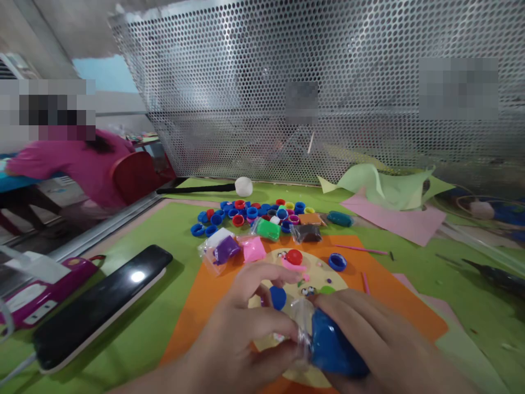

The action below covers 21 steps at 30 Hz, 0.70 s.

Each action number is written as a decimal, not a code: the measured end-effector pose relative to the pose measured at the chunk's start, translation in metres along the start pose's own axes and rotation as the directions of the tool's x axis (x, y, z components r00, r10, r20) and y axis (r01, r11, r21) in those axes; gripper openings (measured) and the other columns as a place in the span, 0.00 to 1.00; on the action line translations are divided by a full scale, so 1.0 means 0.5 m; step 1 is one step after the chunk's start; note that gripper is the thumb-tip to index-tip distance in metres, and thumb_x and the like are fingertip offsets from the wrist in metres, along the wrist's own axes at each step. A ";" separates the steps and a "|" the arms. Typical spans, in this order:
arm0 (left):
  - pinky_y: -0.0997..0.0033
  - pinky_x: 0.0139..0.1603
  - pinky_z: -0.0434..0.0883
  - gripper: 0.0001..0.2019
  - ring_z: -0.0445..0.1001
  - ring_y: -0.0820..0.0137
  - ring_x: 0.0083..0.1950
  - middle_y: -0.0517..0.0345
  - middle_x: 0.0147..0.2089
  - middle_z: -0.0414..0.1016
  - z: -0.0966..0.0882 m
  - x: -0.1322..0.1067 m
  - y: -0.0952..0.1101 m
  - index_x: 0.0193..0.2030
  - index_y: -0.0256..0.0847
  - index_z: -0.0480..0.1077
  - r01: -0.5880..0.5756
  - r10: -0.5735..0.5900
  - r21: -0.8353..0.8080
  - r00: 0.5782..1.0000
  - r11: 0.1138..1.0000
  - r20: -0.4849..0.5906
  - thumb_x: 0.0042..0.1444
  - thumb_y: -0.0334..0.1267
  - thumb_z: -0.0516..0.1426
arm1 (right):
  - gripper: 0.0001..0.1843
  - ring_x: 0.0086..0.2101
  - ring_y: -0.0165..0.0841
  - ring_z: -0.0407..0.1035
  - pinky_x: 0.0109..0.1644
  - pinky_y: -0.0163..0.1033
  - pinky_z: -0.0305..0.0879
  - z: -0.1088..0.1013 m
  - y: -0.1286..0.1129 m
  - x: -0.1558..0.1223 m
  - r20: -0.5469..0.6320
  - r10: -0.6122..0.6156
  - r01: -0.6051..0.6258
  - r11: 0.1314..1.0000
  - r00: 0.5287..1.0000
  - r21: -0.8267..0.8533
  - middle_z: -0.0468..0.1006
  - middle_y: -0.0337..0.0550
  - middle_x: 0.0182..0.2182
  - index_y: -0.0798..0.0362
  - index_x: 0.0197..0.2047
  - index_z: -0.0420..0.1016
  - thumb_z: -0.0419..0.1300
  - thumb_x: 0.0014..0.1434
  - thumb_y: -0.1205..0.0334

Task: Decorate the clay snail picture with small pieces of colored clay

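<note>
text: nothing is reading legibly | white label (24, 298) on pink device (69, 273), far left of left hand (246, 334): is showing blurred

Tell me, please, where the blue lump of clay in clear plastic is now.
Head view, lower centre-right: the blue clay lump lies under the right hand, its plastic pinched by the left hand, above the round yellow card disc on orange paper.

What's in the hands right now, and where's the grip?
A bag of blue clay: the right hand wraps the clay end, the left hand pinches the clear plastic at its left edge.
</note>
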<state>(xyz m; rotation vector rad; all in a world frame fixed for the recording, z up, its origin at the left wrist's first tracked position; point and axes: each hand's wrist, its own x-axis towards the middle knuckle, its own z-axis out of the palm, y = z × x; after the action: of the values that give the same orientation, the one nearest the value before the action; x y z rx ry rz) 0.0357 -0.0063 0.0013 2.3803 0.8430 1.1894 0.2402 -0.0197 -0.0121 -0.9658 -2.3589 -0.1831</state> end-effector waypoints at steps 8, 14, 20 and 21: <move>0.76 0.43 0.70 0.08 0.70 0.72 0.42 0.57 0.47 0.64 0.003 -0.005 -0.003 0.26 0.39 0.74 0.226 -0.189 -0.248 0.968 0.942 0.164 0.42 0.22 0.62 | 0.19 0.35 0.30 0.72 0.40 0.32 0.68 -0.006 -0.002 -0.001 0.024 -0.002 0.001 1.000 1.000 0.024 0.75 0.39 0.36 0.53 0.48 0.61 0.42 0.55 0.74; 0.75 0.44 0.68 0.03 0.64 0.69 0.52 0.60 0.52 0.65 -0.036 0.002 -0.032 0.29 0.46 0.75 0.457 -0.397 -0.569 0.887 0.684 0.237 0.49 0.33 0.63 | 0.15 0.33 0.31 0.72 0.38 0.32 0.70 -0.019 0.017 0.000 -0.054 0.016 -0.018 0.999 0.998 -0.039 0.76 0.40 0.36 0.53 0.49 0.61 0.44 0.58 0.68; 0.79 0.44 0.68 0.01 0.66 0.74 0.47 0.60 0.47 0.68 -0.033 0.010 -0.033 0.31 0.44 0.75 0.492 -0.414 -0.650 0.864 0.580 0.285 0.51 0.34 0.63 | 0.16 0.36 0.30 0.72 0.42 0.32 0.70 -0.023 0.018 -0.002 0.012 0.010 -0.009 0.999 1.000 -0.048 0.75 0.41 0.38 0.54 0.51 0.59 0.44 0.60 0.67; 0.81 0.42 0.68 0.01 0.68 0.75 0.44 0.60 0.45 0.69 -0.030 0.012 -0.030 0.32 0.44 0.75 0.486 -0.409 -0.676 0.866 0.553 0.288 0.52 0.34 0.62 | 0.16 0.36 0.30 0.72 0.42 0.33 0.70 -0.023 0.017 -0.003 0.010 0.019 -0.018 0.999 1.000 -0.047 0.75 0.41 0.38 0.54 0.51 0.59 0.44 0.60 0.68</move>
<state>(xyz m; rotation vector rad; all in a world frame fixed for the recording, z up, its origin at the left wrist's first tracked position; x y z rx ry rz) 0.0211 0.0094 0.0056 1.4187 0.6917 0.9296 0.2521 -0.0181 -0.0043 -1.0127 -2.3637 -0.2275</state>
